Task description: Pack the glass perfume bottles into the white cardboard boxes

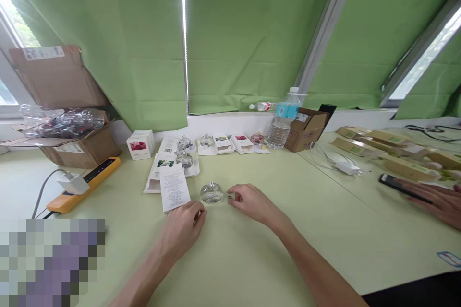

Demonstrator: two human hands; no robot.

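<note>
A round, clear glass bottle (212, 194) with a pointed stopper-like top stands upright on the table between my hands. My left hand (185, 223) rests on the tabletop just left of it, fingers curled in, with nothing showing in them. Beside that hand lies a white printed leaflet (175, 189), its lower end close to my knuckles. On the other side of the bottle, my right hand (250, 203) is closed in a pinch at a small, shiny metallic piece (229, 197), too small to identify. Neither hand appears to touch the bottle.
Several similar bottles, among them a red one (257, 138), stand by white boxes (140, 145) along the back. A water bottle (279, 127) and cardboard box (306, 129) are behind. Left lies a yellow power strip (86, 184). At right, another person's hand (437, 201) covers a phone (403, 187).
</note>
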